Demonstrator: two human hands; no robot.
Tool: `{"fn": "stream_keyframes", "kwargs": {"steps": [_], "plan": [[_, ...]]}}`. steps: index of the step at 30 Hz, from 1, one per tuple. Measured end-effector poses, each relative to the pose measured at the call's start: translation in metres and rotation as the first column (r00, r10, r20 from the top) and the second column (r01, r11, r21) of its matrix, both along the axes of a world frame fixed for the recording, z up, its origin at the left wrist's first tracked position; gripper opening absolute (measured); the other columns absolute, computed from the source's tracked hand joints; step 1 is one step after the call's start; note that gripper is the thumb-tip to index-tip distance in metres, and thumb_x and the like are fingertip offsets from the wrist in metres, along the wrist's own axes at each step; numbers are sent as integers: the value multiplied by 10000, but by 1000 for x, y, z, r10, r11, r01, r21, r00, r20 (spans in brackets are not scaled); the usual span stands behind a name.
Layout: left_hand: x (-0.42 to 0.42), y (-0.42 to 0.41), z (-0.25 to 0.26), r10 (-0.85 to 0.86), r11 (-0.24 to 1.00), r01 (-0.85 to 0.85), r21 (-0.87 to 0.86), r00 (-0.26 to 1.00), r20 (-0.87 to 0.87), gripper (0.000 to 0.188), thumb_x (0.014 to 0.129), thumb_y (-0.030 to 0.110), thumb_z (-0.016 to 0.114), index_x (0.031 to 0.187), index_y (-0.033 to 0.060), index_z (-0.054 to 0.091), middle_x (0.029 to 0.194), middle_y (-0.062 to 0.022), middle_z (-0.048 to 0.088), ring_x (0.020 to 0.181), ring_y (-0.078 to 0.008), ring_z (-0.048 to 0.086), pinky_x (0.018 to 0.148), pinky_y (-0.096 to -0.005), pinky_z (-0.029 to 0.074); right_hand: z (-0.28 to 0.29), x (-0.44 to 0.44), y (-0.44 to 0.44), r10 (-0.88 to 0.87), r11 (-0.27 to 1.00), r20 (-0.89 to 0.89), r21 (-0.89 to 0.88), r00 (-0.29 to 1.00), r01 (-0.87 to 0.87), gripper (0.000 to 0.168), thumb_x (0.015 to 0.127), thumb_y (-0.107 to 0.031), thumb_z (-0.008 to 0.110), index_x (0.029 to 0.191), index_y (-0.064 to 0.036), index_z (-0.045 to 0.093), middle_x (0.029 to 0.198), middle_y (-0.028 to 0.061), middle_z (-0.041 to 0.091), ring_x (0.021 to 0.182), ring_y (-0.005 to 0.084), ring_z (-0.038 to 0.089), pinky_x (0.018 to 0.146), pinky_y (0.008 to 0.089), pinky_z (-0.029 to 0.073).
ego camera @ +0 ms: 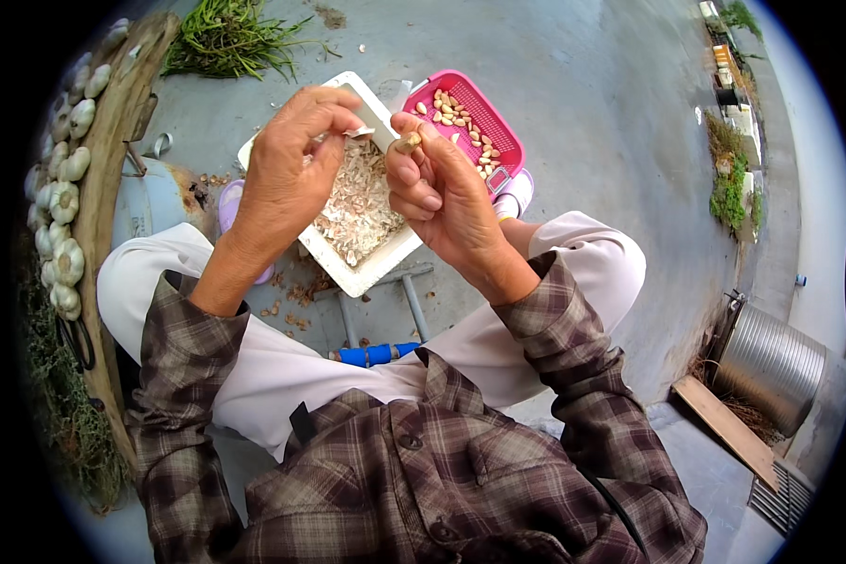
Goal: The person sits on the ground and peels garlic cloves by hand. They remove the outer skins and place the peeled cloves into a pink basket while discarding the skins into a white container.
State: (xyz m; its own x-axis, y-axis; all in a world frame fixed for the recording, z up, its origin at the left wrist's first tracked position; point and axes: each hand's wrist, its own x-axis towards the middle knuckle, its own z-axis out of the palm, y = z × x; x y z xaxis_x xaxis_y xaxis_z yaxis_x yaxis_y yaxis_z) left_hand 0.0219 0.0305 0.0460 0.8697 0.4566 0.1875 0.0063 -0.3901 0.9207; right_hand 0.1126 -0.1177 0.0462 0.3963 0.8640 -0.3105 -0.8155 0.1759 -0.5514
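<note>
My left hand (292,158) is above the left side of a white foam box (356,278), with a flake of pale garlic skin (359,132) pinched at its fingertips. Between the thumb and forefinger of my right hand (448,194) is a small tan piece of garlic (409,143), apparently a clove; my fingers cover part of it. Loose papery garlic skins (359,204) fill much of the box below both hands. Just beyond my right hand, a pink plastic basket (511,130) holds several peeled garlic cloves (451,109).
Whole garlic bulbs (65,204) lie along a rough wooden plank (106,268) at left. Green leafy stalks (233,42) rest on the concrete floor (592,141). A metal frame with a blue-wrapped bar (375,354) is between my legs. A ribbed metal drum (772,366) stands at right.
</note>
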Motion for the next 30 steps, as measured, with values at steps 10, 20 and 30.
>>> {"fn": "stream_keyframes", "kwargs": {"steps": [10, 20, 30], "plan": [[1, -8, 10, -116, 986, 109, -124, 992, -48, 97, 795, 45, 645, 885, 23, 673, 815, -27, 655, 729, -74, 602, 633, -216, 489, -9, -4, -1, -26, 993, 173, -113, 985, 46, 291, 944, -313, 476, 1108, -73, 476, 694, -17, 462, 484, 20, 319, 429, 162, 246], [-2, -8, 8, -109, 976, 85, -199, 987, -115, 82, 807, 31, 637, 877, 2, 670, 762, -28, 663, 691, -59, 617, 623, -196, 498, -11, -10, 3, -88, 970, 329, -186, 940, 156, 206, 944, -286, 495, 999, -89, 506, 671, -23, 481, 491, 20, 328, 432, 167, 233], [-1, -18, 4, -66, 949, 19, -315, 988, -139, 28, 826, 26, 580, 825, 6, 600, 731, 3, 612, 630, -30, 546, 589, -178, 459, -18, -8, 0, -20, 994, 161, -101, 987, 36, 201, 946, -265, 492, 1020, -80, 516, 672, -30, 481, 497, 15, 339, 434, 161, 240]]}}
